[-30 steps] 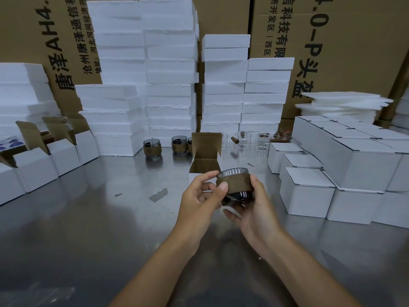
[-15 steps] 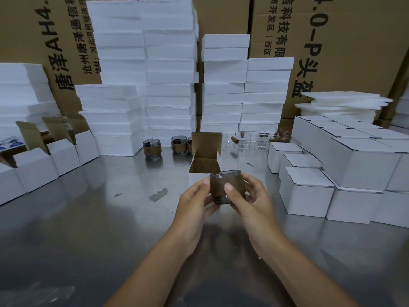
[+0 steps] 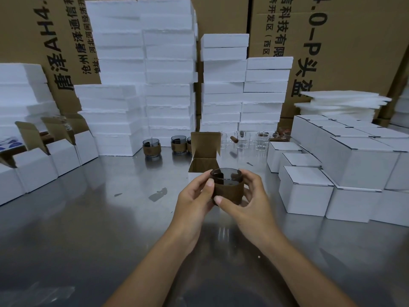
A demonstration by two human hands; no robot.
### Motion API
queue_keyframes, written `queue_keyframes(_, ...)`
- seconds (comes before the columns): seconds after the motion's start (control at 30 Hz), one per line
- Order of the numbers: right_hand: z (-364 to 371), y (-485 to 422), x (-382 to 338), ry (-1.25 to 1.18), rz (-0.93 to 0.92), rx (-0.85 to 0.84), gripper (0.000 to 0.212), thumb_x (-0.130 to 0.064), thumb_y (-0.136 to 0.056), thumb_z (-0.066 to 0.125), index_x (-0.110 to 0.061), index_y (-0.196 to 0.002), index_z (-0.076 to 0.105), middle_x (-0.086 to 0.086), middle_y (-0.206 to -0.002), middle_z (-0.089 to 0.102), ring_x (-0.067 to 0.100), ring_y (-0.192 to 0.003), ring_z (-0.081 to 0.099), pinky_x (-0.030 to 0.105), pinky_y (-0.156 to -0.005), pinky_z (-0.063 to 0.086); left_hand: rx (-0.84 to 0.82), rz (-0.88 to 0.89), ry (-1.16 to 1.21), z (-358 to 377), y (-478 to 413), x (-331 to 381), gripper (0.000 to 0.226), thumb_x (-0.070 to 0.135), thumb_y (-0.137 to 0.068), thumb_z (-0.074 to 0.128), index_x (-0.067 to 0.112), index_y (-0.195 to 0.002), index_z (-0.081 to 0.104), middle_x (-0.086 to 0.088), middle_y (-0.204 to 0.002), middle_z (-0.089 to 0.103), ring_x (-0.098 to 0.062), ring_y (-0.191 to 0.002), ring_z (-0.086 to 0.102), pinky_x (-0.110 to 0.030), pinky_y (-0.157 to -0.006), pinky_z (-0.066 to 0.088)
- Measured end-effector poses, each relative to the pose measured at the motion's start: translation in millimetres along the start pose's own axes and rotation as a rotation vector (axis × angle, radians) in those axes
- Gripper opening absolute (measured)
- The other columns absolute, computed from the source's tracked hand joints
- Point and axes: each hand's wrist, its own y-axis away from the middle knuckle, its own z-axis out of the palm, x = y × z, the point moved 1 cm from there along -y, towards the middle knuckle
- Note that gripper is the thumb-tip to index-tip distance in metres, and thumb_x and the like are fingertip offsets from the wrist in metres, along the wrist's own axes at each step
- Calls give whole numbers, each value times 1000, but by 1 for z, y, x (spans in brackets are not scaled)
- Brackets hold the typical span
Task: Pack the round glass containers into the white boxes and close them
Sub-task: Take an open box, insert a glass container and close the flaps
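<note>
Dim and cool, lit evenly from overhead. Soft glare across the steel table [image 3: 88,218], with a brighter streak near its middle and dark reflections toward the near edge. Near-blown white on the foam stacks [image 3: 168,96], little texture left. Wide-angle bowing of the cartons [image 3: 354,41] at both sides. Sharp in the centre, softer around the clear glasses [image 3: 243,141] at the back.

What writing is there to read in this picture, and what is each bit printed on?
"唐泽AH4." sideways on the left carton.
"沧州唐泽通信科" same carton, cut off.
"地址:河北河间" same carton, rest too small.
".0-P头盔" sideways on the right carton.
"科技有限" same carton.
"济开发区(西区" same carton.
Blue stickers, far left: too blurred.
White boxes and glass container: no print visible.
</note>
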Motion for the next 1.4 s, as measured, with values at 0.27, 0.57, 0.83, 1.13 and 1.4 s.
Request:
queue_keyframes(0.27, -8, -3, 1, 206, -110, 18, 68, -15, -65, 84, -39, -112, 42, -24, -116, 55, -14, -112, 47, -5, -82, 31, -77, 83, 25, -3, 1, 1, 35, 7, -92, 53, 30, -119, 60, 12, -114, 68, -5, -112, 59, -15, -82, 50)
queue_keyframes(0.57, -6, -2, -1, 185, -56, 13, 66, -16, -67, 83, -39, -113, 41, -28, -112, 53, -19, -104, 48, 7, -87, 38, -27, 57, -9, -1, 2, 2, 34, 10, -92, 55, 31, -117, 61, 10, -113, 69, -8, -111, 61, -23, -91, 51)
queue_keyframes(0.83, -4, -5, -2, 12, 83, 101, 40, -34, -75, 74, -37, -107, 51, -11, -104, 61, 2, -95, 60, 8, -67, 47, 4, 25, -96, 4, 0, 3, 26, 29, -95, 48, 35, -115, 63, 13, -112, 66, -7, -108, 59, -26, -92, 49)
queue_keyframes(1.13, -5, -7, -6, -92, 208, 165, 40, -46, -75, 68, -27, -109, 58, -7, -98, 67, 1, -81, 66, 21, -74, 51, 108, 83, -377, -1, -9, -1, 26, 36, -100, 34, 43, -117, 52, 6, -122, 53, -7, -105, 54, -23, -93, 43)
queue_keyframes(1.4, -3, -3, -16, -122, 141, 141, 57, -55, -54, 69, -27, -102, 58, -7, -99, 68, -2, -84, 66, 19, -76, 54, 295, 58, -845, -23, -24, -11, 42, 34, -98, 42, 41, -139, 35, 2, -109, 29, -10, -81, 51, -13, -70, 45)
